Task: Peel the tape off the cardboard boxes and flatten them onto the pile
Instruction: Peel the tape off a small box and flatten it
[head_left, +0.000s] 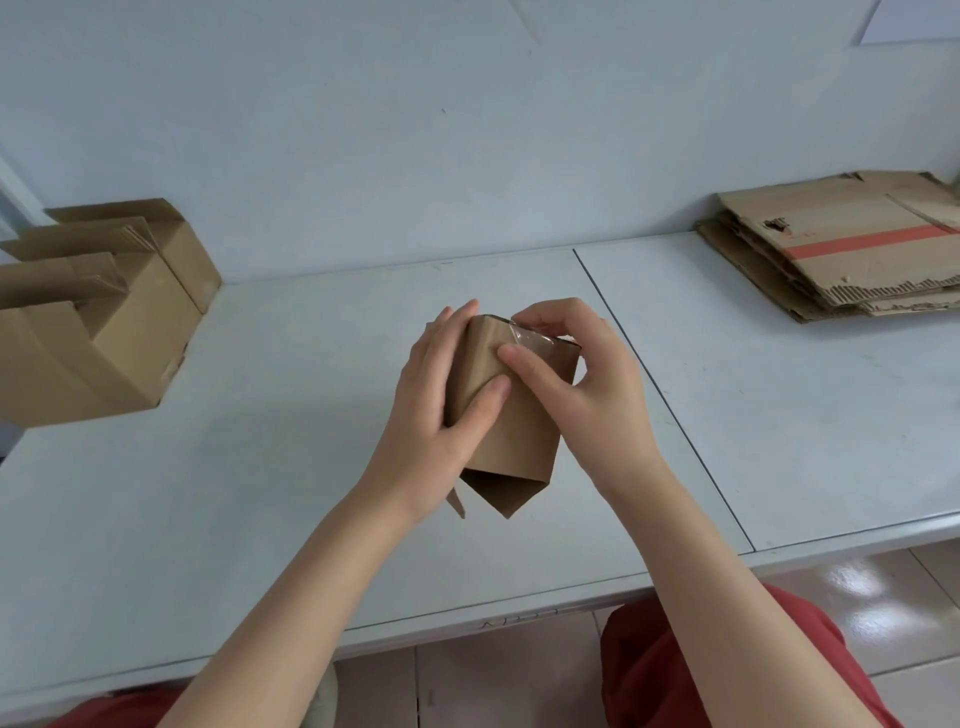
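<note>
Small box (511, 431): plain brown cardboard, held up over the middle of the tabletop (260, 493), nearer its front edge than its back edge; it is tilted, with the top end away from the person and the loose bottom flaps hanging down.
Tape (535, 340): clear and crinkled, lying across the box's top end and down a little onto the front face.
Left hand (441, 410): grips the box's left side, thumb laid across the front face, fingers wrapped round behind.
Right hand (587, 384): curled over the taped top end, thumb pressed on the front face at the tape's edge, fingertips on the tape; whether the tape itself is pinched cannot be told.
Hands together: both clamped on the same box, thumbs almost touching.
Pile (852, 249): flattened cardboard sheets stacked at the back right corner of the tabletop, the top sheet marked with a red stripe, well apart from the box.
Other boxes (104, 322): brown, flaps up, grouped at the back left corner against the wall (415, 130).
Seam (660, 395): a thin dark line running from the back edge to the front edge, right of the hands.
Red clothing (701, 670): seen below the front edge, over a glossy tiled floor (909, 613).
</note>
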